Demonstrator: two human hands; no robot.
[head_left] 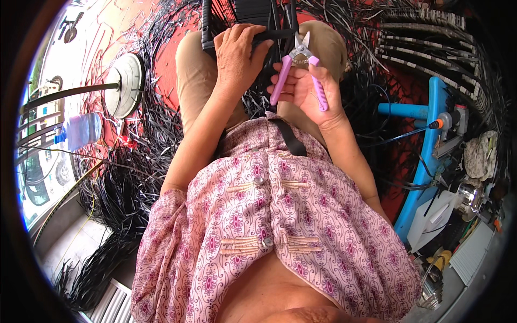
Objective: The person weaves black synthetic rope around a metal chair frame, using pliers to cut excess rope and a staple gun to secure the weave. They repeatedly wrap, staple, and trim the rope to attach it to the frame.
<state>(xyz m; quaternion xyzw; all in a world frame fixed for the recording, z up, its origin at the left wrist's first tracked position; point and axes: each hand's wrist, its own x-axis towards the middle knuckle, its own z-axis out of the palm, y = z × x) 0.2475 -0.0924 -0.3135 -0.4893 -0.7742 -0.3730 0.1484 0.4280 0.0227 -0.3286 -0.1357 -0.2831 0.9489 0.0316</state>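
Observation:
My right hand (326,97) holds a pair of small pruning shears (280,82) with pink-purple handles. Their pointed blades are spread apart and aim away from me, close to a black frame (252,12). That frame has woven black strips and rests between my knees. Across its near side runs a black-wrapped bar (280,34), and my left hand (235,59) grips it, with the thumb on the near side and the fingers over the far side. The blade tips are beside the bar's right end; whether they touch it I cannot tell.
Loose black strips (116,177) lie in heaps on the red floor around me. On the right stands a blue stand (423,161) with a tool on it, near bundled strips (431,54). To the left are a round white base (123,86) and a water jug (83,131).

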